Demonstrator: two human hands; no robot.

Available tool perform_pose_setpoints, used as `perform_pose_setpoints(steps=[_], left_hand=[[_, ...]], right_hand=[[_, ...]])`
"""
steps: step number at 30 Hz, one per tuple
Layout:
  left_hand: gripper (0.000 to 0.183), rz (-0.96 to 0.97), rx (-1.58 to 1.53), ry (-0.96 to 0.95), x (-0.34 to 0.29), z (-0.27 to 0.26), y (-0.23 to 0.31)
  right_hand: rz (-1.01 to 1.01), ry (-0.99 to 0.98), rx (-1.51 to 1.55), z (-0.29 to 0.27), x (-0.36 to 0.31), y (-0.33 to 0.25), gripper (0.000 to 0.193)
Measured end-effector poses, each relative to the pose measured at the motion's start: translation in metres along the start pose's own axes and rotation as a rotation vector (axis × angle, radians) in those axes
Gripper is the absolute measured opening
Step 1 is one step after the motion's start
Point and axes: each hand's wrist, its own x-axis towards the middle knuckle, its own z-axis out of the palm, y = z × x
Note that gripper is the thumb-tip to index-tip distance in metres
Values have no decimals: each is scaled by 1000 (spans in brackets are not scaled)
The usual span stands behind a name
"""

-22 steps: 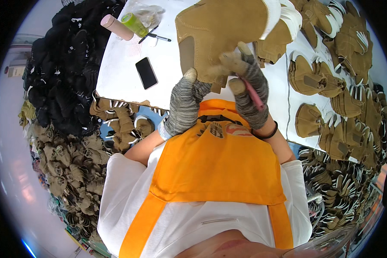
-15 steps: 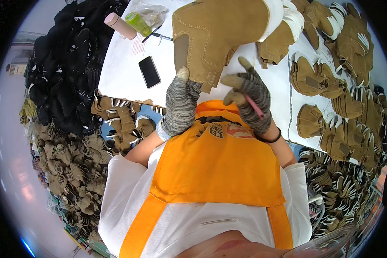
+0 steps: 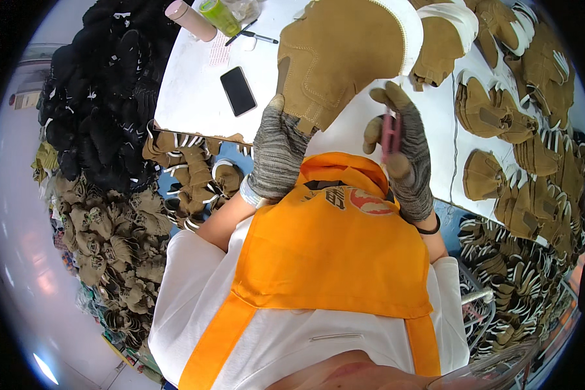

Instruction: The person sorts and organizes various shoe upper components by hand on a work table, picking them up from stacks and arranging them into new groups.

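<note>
My left hand (image 3: 277,146), in a grey knitted glove with tan fingertips, is closed on the lower edge of a brown suede boot upper (image 3: 335,62). The upper has pale stitching and a white band along its far right edge, and it is held up over the white table (image 3: 205,97). My thumb lies on its near left corner; the other fingers are hidden behind it. To the right, my gloved right hand (image 3: 406,153) is closed round small pink thread snips (image 3: 389,136), apart from the upper. The blades of the snips cannot be made out.
On the table lie a phone (image 3: 238,91), a pen (image 3: 260,36), a pink bottle (image 3: 190,19) and a green cup (image 3: 220,16). More brown uppers (image 3: 484,175) stand in stacks at the right. Black (image 3: 104,97) and grey-brown piles (image 3: 104,227) rise at the left.
My right hand has moved slightly right and turned, so the pink snips now point upward. My left hand has tilted the boot upper a little to the right.
</note>
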Motion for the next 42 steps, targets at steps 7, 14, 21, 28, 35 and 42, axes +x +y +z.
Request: perform_pose_setpoints(steps=[7, 14, 21, 28, 35, 42], left_hand=[[23, 951, 1764, -250, -6, -42, -10], [23, 127, 740, -29, -31, -11, -25], [37, 223, 632, -61, -31, 3, -33], [53, 220, 626, 3, -44, 30, -42], [55, 122, 702, -15, -51, 51, -39], [57, 158, 697, -53, -43, 38, -51]], right_hand=[[-124, -208, -418, 21, 23, -4, 49], [-97, -214, -516, 12, 30, 23, 41], [-197, -313, -741, -17, 20, -2, 37], [-388, -368, -914, -37, 8, -7, 41], [-515, -423, -1038, -57, 7, -1, 44], [-483, -446, -985, -68, 2, 4, 42]])
